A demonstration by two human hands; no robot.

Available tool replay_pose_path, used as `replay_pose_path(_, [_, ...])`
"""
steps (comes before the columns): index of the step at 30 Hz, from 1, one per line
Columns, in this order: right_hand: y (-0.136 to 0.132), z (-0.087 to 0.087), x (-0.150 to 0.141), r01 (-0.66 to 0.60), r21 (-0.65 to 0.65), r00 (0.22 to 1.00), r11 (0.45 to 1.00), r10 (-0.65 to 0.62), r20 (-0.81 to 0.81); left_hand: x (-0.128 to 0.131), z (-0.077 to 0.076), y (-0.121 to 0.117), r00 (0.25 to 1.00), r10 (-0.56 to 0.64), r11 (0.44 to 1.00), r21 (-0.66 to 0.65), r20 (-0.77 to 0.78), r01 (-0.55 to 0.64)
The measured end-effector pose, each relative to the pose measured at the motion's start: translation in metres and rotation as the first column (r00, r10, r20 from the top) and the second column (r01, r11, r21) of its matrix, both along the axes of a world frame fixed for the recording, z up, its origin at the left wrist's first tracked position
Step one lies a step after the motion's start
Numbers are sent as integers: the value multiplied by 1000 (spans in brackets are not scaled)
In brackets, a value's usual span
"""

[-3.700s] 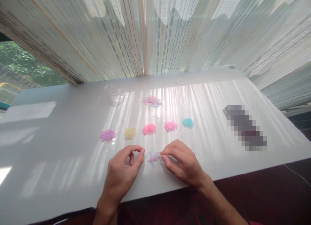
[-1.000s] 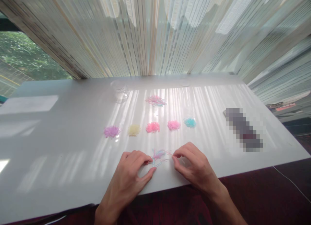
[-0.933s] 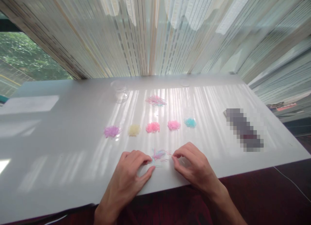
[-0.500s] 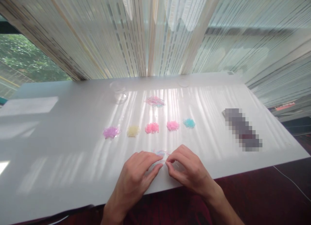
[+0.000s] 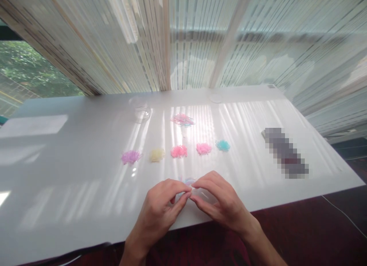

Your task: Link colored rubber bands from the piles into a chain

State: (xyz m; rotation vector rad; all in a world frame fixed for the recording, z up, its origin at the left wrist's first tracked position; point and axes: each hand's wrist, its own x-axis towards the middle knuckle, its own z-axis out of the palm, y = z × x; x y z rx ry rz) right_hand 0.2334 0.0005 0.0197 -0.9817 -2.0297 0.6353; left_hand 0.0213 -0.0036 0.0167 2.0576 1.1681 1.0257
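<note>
My left hand (image 5: 160,212) and my right hand (image 5: 219,204) meet at the near edge of the white table (image 5: 71,174). Their thumbs and forefingers pinch together over a small mixed clump of thin coloured bands (image 5: 189,180), which the fingers mostly hide. Beyond the hands lies a row of sorted little heaps: purple (image 5: 130,157), yellow (image 5: 157,155), pink (image 5: 179,151), a second pink (image 5: 203,148) and teal (image 5: 223,145). Further back sits a loose mixed pile (image 5: 182,119).
A clear glass jar (image 5: 140,109) stands at the back left of the piles. A clear round lid (image 5: 215,97) lies near the far edge. A blurred dark object (image 5: 286,152) is at the right. Striped curtains hang behind the table.
Both hands have closed in on the mixed clump until their fingertips touch. The clump, plainly visible between them a second ago, is now mostly covered.
</note>
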Motion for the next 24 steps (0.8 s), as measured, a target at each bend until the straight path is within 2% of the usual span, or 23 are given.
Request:
replay_pose_path(5, [1,-1,-2,9,-6,999,1000,-9,44,-2,-2,-1,999,28,998,-58,32,-26])
replay_pose_path(10, [3,1,-2,30,21,1000,999,-30,-1,-5,-1,-2,998,48,995,-84,38,-44])
replay_pose_path(24, [6,4,-7,12,26,1000,1000,-12,-16,-4,4,1,994,25,999,-45,110,-21])
